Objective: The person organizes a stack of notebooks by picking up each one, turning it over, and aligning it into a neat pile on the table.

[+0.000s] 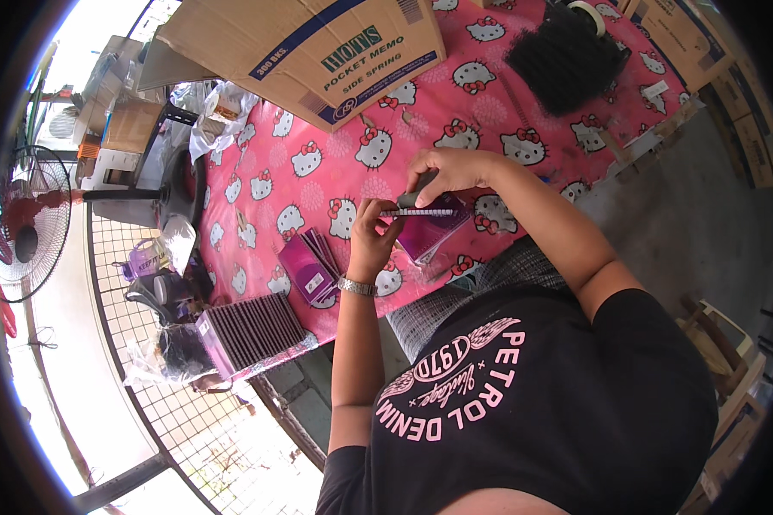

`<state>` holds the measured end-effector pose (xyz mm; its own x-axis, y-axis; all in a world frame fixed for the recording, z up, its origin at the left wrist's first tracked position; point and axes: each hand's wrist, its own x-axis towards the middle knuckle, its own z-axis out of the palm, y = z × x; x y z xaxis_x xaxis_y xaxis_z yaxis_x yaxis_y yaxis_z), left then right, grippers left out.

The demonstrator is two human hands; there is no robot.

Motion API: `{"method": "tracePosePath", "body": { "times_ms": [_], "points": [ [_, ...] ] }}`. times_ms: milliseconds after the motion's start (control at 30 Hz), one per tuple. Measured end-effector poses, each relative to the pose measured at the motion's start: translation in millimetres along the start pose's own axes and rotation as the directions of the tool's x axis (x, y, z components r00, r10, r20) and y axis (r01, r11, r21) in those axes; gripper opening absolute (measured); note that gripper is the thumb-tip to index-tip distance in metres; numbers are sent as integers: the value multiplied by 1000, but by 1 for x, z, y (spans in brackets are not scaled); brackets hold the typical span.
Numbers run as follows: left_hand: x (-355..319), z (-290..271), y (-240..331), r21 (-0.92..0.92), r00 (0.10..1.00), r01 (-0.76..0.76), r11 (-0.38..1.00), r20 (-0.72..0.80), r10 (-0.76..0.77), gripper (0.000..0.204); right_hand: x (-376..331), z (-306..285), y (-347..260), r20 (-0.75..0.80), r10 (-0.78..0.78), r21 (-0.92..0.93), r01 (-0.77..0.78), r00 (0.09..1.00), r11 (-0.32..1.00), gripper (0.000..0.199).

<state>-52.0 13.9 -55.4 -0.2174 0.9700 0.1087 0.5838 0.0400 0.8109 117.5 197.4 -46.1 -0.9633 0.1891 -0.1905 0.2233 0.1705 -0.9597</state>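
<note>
A purple spiral notebook stands edge-up, its row of light spiral loops facing me. My left hand pinches its left end; a metal-band watch is on that wrist. From above, my right hand closes on a small dark grey object, which meets the spiral edge; its kind is not clear. Just beneath lies another purple notebook, partly covered. Left of my left hand, several purple notebooks lie in a fanned pile. A long row of spiral notebooks sits at the table's left corner.
A large cardboard box stands on the pink patterned table cover. Beyond my right arm lies a heap of black bristly strands, with a tape roll by it. A standing fan and plastic bags are at left.
</note>
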Motion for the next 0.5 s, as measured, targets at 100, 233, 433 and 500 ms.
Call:
{"method": "tracePosePath", "body": {
  "times_ms": [100, 233, 433, 500],
  "points": [
    [-3, 0, 0, -14, 1000, 26, 1000, -7, -26, 22, -6, 8, -1, 53, -191, 606, 121, 980, 786, 36],
    [1, 0, -1, 3, 1000, 7, 1000, -13, -7, 22, -4, 0, -12, -15, 31, 50, -30, 999, 998, 37],
    [0, 2, -8, -50, 998, 46, 998, -33, -48, 22, 6, -4, -1, -111, 27, -105, -38, 993, 994, 38],
    [-5, 2, -14, -98, 994, 94, 991, -49, -99, 21, 2, -10, 6, -482, -139, -655, -251, 865, 713, 44]
  ]
}}
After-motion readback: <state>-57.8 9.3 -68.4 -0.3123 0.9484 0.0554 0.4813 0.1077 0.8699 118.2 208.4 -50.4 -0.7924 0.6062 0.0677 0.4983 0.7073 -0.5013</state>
